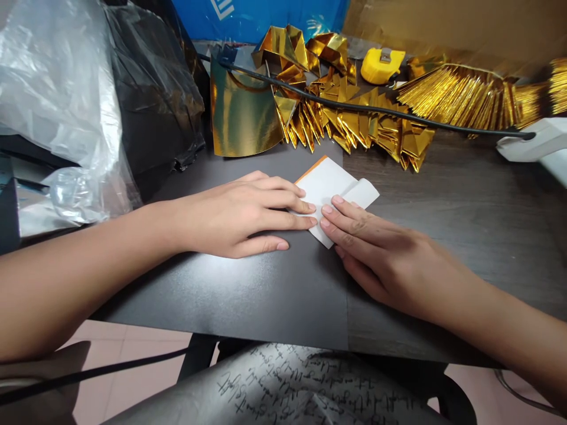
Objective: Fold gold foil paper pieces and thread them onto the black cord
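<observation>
A small folded white paper (330, 186) with an orange edge lies on the dark table (465, 212). My left hand (239, 215) lies flat with its fingers stretched out, the fingertips pressing on the paper's left side. My right hand (376, 248) also lies flat from the right, fingers together and extended, its tips on the paper's lower part. The fingertips of both hands nearly meet. Neither hand grips anything.
Behind the paper lies a heap of folded gold foil pieces (354, 118), a curved gold sheet (241, 112) and a yellow tape measure (381, 64). A black cable (398, 112) crosses them. Clear and black plastic bags (88, 100) fill the left. A white device (538, 139) sits far right.
</observation>
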Motion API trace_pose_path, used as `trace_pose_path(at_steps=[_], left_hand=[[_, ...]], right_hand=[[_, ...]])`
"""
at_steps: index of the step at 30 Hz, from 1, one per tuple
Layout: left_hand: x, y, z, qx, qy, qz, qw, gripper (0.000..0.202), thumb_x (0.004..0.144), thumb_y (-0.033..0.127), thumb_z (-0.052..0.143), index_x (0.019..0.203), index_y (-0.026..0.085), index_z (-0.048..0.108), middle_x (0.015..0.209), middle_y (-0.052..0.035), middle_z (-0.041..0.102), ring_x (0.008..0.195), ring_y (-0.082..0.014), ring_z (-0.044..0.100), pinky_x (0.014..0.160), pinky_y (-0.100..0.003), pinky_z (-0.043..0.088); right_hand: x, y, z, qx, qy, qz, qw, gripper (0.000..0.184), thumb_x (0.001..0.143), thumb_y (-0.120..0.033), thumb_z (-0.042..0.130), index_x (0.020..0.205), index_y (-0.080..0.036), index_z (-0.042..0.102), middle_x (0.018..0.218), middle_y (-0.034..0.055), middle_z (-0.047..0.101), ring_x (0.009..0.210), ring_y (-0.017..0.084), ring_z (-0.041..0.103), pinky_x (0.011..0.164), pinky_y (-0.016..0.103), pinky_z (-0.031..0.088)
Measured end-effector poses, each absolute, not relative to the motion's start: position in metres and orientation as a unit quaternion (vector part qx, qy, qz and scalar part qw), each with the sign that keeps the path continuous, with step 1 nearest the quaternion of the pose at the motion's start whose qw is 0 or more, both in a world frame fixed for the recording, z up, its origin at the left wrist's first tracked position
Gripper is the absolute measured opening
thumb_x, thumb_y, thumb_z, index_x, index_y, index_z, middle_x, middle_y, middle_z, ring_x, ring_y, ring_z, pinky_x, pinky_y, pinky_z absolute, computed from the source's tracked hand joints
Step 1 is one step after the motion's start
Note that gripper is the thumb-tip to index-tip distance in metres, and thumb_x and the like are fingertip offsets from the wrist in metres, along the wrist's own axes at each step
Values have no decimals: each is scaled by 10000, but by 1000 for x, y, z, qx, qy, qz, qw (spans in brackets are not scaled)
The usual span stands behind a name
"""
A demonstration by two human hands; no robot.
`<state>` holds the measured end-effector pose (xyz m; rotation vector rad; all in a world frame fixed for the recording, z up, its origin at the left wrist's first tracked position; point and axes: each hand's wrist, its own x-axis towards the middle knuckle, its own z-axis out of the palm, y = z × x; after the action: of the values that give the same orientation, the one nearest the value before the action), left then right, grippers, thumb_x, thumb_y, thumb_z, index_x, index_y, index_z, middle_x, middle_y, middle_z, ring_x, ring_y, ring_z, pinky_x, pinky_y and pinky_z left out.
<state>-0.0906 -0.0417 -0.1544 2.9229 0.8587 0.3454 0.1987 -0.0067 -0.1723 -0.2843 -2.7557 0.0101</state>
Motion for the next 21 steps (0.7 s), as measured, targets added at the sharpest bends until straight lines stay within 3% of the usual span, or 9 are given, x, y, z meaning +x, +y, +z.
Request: trace_pose_path(at_steps=[21], left_hand=[[-88,-43,-152,949,299,91,47,438,1049,429,466,1438,262,579,1406,-109,620,1360,-291,513,1084,-439,391]], right_hand=[[198,-7,-170,-95,-981,3,172,409,984,-77,499,1368,28,597,1454,223,551,1419,315,489,1197,453,458]])
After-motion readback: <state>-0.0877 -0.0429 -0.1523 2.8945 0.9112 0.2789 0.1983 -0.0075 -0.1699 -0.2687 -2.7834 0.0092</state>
